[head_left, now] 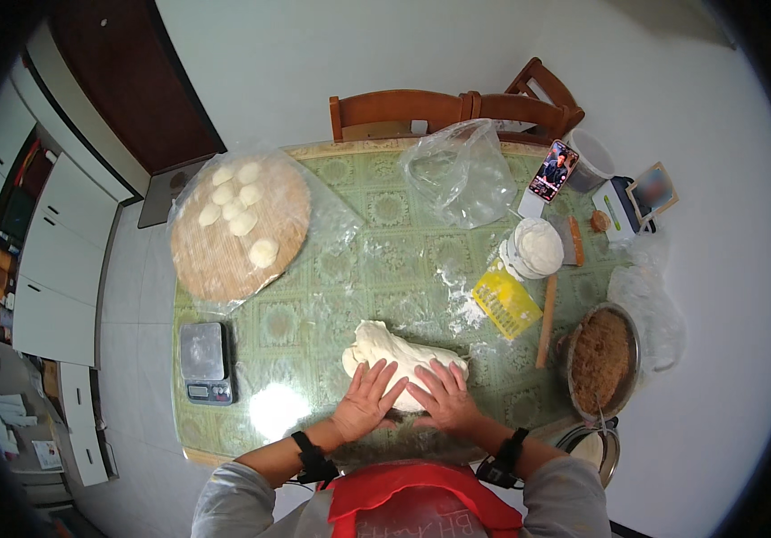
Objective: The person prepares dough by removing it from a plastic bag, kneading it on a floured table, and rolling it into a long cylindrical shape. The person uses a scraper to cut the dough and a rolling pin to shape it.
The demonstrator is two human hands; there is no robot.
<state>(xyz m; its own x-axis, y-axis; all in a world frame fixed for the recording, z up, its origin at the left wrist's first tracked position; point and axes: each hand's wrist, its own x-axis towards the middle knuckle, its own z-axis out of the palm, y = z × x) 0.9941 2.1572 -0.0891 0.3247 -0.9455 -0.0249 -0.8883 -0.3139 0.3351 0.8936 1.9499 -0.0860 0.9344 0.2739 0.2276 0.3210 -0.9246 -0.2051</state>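
A large lump of pale dough (383, 340) lies on the green patterned tablecloth near the table's front edge. Its far part is folded and uneven. My left hand (367, 401) rests on the dough's near left side, fingers stretched and spread. On the near right side lies my right hand (444, 396), also with fingers spread, its palm pressed on the dough. The thumbs point toward each other with dough showing between them. Both wrists wear black straps.
A round board (215, 240) under plastic holds several dough rounds at far left; a kitchen scale (206, 363) sits nearer. Rightward are a flour container (538, 248), yellow sheet (506, 303), rolling pin (547, 320) and bowl of brown filling (601, 359). A plastic bag (461, 175) and phone (553, 170) stand behind.
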